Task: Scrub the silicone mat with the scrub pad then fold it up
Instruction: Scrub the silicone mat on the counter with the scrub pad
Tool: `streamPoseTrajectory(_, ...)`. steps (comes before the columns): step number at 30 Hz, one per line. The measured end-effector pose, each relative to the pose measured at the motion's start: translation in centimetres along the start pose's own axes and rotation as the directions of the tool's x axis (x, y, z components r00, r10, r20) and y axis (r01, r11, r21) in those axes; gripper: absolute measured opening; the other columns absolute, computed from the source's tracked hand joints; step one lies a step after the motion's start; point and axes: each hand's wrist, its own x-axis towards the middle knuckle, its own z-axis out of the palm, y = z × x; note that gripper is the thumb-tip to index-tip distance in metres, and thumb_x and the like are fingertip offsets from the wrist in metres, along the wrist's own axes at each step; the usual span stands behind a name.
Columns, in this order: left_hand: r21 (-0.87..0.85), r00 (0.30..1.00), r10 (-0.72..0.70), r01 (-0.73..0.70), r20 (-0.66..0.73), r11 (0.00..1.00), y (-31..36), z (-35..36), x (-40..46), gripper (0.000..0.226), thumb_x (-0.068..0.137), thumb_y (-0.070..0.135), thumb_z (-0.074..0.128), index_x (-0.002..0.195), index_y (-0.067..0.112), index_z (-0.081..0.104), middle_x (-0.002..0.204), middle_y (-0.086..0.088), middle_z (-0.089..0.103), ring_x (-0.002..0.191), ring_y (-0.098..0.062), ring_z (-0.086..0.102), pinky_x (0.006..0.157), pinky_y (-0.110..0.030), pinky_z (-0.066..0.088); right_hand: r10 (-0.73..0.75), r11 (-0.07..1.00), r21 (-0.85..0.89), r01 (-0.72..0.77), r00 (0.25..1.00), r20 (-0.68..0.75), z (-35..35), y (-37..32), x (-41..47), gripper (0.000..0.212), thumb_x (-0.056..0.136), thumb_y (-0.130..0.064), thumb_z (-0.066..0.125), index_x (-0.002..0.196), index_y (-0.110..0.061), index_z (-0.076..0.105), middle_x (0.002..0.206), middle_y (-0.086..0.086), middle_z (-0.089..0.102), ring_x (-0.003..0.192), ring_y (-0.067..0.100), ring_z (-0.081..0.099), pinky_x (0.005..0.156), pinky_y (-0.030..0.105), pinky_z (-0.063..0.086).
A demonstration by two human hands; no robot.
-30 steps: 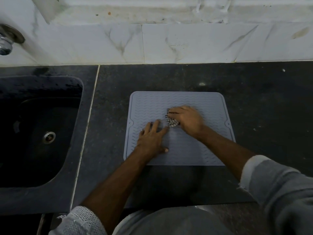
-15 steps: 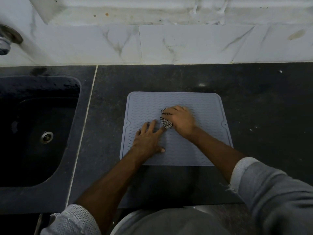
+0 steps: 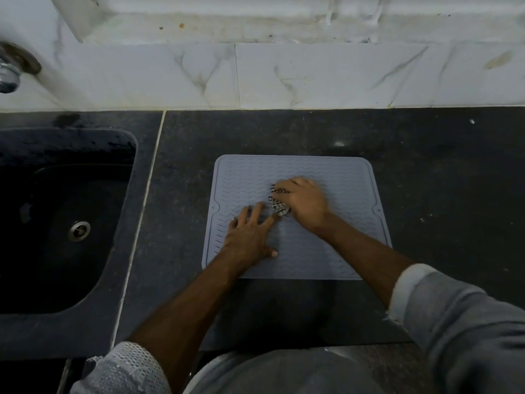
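Dark counter [image 3: 426, 194], silicone mat [image 3: 247, 177] flat, long sides fore-aft

Both forearms reached up from the lower edge of the frame toward its centre, sleeves pushed back above the wrists. The left hand [image 3: 250, 234] lay flat, palm down, fingers straight and spread, thumb pointing right, its fingertips just short of the right hand. The right hand [image 3: 305, 201], slightly higher and to the right, was knuckles-up with fingers curled over the scrub pad [image 3: 279, 205], gripping it; its outline was blurred.
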Motion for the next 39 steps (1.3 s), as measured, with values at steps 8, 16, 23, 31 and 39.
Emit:
streamPoseTrajectory(8,-0.029,1.0,0.016,-0.016,0.015,0.999,-0.1,-0.2,-0.5,0.096,0.081,0.051,0.065,0.151,0.036,0.0,0.158,-0.001,-0.016,0.144,-0.033,-0.012,0.114,-0.054,0.005,0.029,0.997,-0.066,-0.03,0.999,-0.02,-1.0,5.5,-5.5,0.054,0.072,0.0,0.069,0.122,-0.018,0.06,0.131,0.009,0.056,0.117,0.035,0.05,0.097,0.049,0.036)
streamPoseTrajectory(16,-0.02,1.0,-0.011,0.011,0.007,1.0,0.0,0.1,-0.2,0.098,0.078,0.053,0.067,0.149,0.039,0.0,0.158,-0.001,-0.016,0.144,-0.033,-0.012,0.113,-0.056,0.004,0.01,0.999,0.032,-0.009,0.999,-0.04,-0.7,-0.3,0.1,0.044,0.086,-0.011,0.054,0.129,-0.018,0.054,0.141,0.007,0.046,0.128,0.03,0.038,0.105,0.041,0.024)
streamPoseTrajectory(23,-0.036,1.0,0.013,-0.014,-0.016,0.999,-0.5,0.9,0.0,0.097,0.079,0.054,0.065,0.15,0.039,0.0,0.158,0.001,-0.017,0.144,-0.032,-0.013,0.114,-0.054,0.002,-0.029,0.998,-0.06,0.028,1.0,-0.006,-0.2,3.5,-2.8,0.051,0.082,-0.008,0.061,0.131,-0.021,0.052,0.14,0.007,0.048,0.125,0.032,0.043,0.102,0.045,0.03)
streamPoseTrajectory(31,-0.037,1.0,0.011,-0.011,-0.006,0.999,-0.5,1.0,0.1,0.098,0.08,0.054,0.065,0.149,0.04,-0.003,0.157,0.001,-0.02,0.144,-0.032,-0.016,0.114,-0.054,0.0,0.039,0.997,0.063,-0.034,0.996,-0.081,-0.5,2.9,-2.2,0.051,0.077,-0.004,0.064,0.126,-0.011,0.056,0.129,0.012,0.057,0.116,0.034,0.051,0.098,0.047,0.038)
streamPoseTrajectory(39,-0.017,1.0,0.01,-0.01,-0.016,1.0,-0.7,1.4,0.2,0.099,0.08,0.056,0.064,0.149,0.04,-0.004,0.157,0.001,-0.019,0.143,-0.032,-0.015,0.113,-0.054,-0.001,-0.062,0.995,-0.078,0.064,0.998,0.024,0.1,1.8,-1.3,0.048,0.086,-0.01,0.055,0.132,-0.022,0.05,0.143,0.005,0.044,0.128,0.029,0.039,0.103,0.043,0.027)
